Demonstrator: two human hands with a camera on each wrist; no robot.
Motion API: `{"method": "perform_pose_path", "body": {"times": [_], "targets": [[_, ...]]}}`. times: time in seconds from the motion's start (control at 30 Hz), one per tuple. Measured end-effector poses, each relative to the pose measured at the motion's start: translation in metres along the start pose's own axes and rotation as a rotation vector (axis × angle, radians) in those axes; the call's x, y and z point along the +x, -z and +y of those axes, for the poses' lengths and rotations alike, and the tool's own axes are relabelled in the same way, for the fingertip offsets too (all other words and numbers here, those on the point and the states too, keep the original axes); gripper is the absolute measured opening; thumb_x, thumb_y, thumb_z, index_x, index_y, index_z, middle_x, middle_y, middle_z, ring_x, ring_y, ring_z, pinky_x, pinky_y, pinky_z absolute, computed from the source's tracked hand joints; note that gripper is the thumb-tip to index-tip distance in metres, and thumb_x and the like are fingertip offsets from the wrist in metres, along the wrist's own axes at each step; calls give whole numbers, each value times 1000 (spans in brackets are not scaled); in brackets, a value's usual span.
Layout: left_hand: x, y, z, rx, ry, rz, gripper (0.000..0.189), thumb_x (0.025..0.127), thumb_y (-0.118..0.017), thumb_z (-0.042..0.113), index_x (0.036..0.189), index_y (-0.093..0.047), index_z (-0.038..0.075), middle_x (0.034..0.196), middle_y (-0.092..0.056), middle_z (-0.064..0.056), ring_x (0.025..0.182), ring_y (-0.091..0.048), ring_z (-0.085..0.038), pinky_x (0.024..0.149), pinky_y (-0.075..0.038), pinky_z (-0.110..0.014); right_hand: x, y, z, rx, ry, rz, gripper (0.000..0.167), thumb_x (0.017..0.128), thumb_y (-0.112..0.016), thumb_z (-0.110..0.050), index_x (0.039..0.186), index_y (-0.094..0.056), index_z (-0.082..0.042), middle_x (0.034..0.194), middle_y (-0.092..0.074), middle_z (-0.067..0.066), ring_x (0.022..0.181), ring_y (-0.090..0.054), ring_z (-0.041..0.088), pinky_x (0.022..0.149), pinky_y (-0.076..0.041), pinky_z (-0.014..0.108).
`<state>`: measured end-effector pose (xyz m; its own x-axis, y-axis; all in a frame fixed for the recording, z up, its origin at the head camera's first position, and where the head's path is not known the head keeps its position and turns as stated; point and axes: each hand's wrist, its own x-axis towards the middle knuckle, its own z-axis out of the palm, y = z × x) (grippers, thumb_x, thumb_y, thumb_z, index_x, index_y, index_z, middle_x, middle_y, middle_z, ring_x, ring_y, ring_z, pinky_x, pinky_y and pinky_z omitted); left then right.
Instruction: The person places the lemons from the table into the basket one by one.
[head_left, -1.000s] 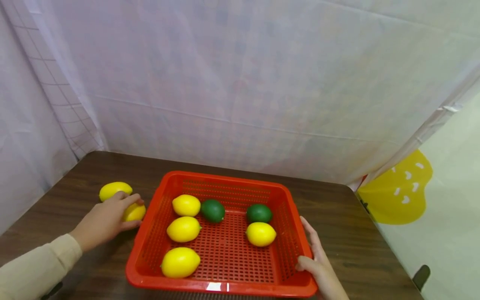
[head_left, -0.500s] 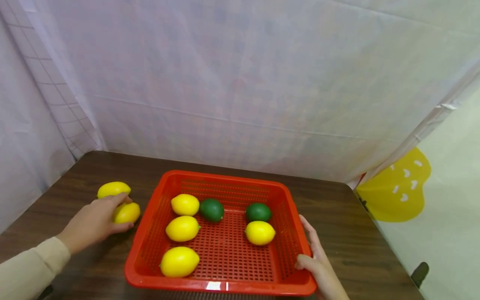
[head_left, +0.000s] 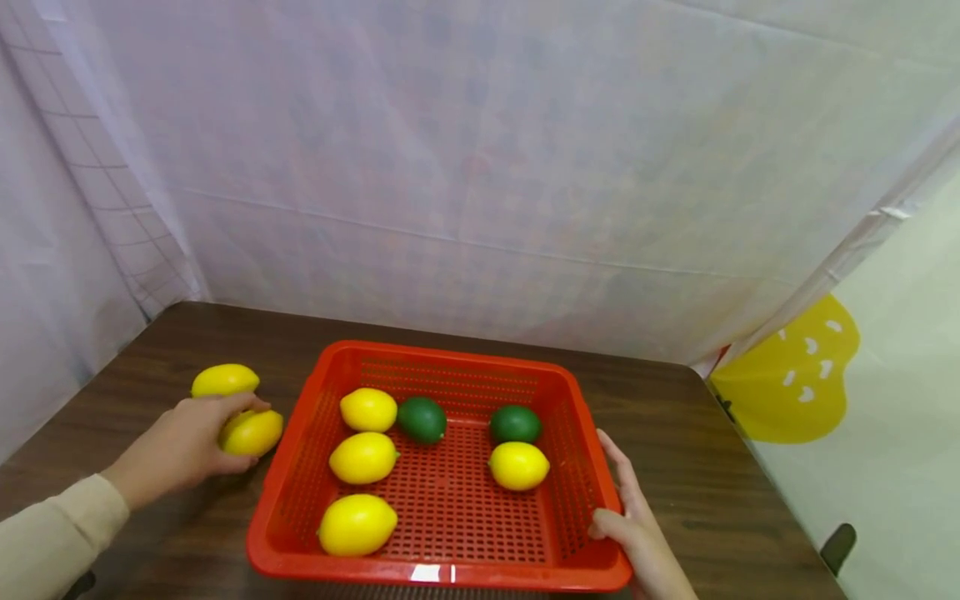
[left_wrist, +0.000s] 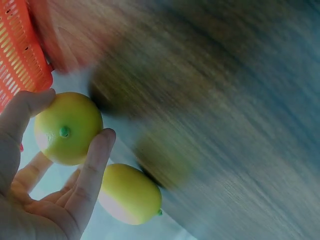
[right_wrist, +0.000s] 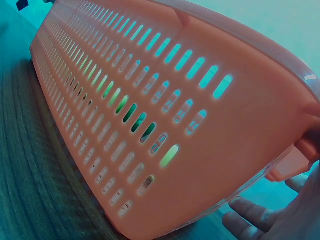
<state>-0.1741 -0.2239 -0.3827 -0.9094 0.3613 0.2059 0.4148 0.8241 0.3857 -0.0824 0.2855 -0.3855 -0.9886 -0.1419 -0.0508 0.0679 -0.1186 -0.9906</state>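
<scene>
On the table left of the red plastic basket (head_left: 442,581), my left hand (head_left: 176,442) pinches a yellow lemon (head_left: 253,432) between thumb and fingertips. Its green-nubbed end faces the left wrist view. I cannot tell whether this lemon touches the table. A second lemon (head_left: 225,380) lies just behind that hand. My right hand (head_left: 641,533) grips the basket's right rim near the front corner, thumb over the edge and fingers along the outside. Inside, three yellow lemons (head_left: 363,457) line the left side. A dark green lime-like fruit (head_left: 422,419) sits beside the rearmost.
Another green fruit (head_left: 515,425) and a yellow lemon (head_left: 519,466) rest toward the basket's right side. The brown wooden table (head_left: 693,467) extends past the basket on both sides. A pale cloth (head_left: 480,183) hangs behind it, with a yellow shape (head_left: 787,375) at the right.
The left hand has shifted left with the pinched lemon, widening the gap to the basket. The right hand and the basket's contents stay as they were.
</scene>
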Motion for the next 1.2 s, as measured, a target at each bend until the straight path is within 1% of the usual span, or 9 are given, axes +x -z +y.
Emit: {"method": "perform_pose_path", "body": {"times": [0.13,0.23,0.33,0.43,0.6,0.87,1.0,1.13,1.2], "targets": [[0,3,1,5,9,11,58,71,-93,26,121,-70,6,107,-73,-11,86,-67,-24,78,-57,-57,0,0,2,1,8,3,105,72,-46,15,162,-15,-29,152,-26,27,116,-54,41,87,-54,52],[1,7,2,26,-5,48,58,71,-93,26,120,-70,7,104,-74,-11,83,-67,-24,76,-57,-55,0,0,2,2,7,6,104,73,-46,15,162,-16,-29,152,-28,26,116,-54,41,87,-54,52],[2,12,2,42,-8,84,60,70,-93,26,121,-69,6,99,-74,-10,79,-65,-22,71,-56,-49,0,1,2,-1,7,1,104,73,-46,15,162,-15,-30,150,-29,26,116,-54,40,87,-55,52],[3,18,4,32,14,97,62,70,-93,27,122,-66,5,97,-73,-12,78,-65,-23,67,-53,-44,0,1,1,-2,5,-6,105,73,-47,15,162,-14,-30,150,-28,26,117,-54,40,87,-55,52],[6,28,7,25,28,109,63,72,-93,29,121,-63,3,99,-74,-18,80,-69,-27,65,-53,-43,0,-1,-1,-1,-13,-7,106,73,-48,13,162,-13,-31,153,-25,27,118,-54,41,89,-54,53],[7,45,15,73,39,154,63,73,-92,35,122,-64,8,98,-74,-12,77,-68,-25,56,-49,-37,-1,-1,-2,-2,-10,0,106,72,-48,13,162,-13,-31,152,-26,28,118,-54,42,88,-54,54],[8,52,19,84,26,177,62,73,-92,35,123,-65,9,101,-75,-11,77,-67,-23,58,-50,-38,0,-1,0,2,-5,-8,105,73,-47,14,162,-14,-31,150,-28,27,116,-55,41,87,-55,54],[12,58,23,119,-6,215,61,74,-92,33,122,-66,7,104,-75,-13,77,-65,-22,63,-51,-42,0,1,2,7,-2,-11,105,73,-47,14,162,-14,-31,148,-30,26,116,-55,41,87,-55,53],[13,61,25,130,-16,221,61,74,-92,33,122,-66,5,105,-74,-13,77,-64,-21,65,-52,-43,0,1,3,2,1,-10,104,73,-47,15,162,-14,-30,148,-31,24,116,-55,40,87,-55,53]]}}
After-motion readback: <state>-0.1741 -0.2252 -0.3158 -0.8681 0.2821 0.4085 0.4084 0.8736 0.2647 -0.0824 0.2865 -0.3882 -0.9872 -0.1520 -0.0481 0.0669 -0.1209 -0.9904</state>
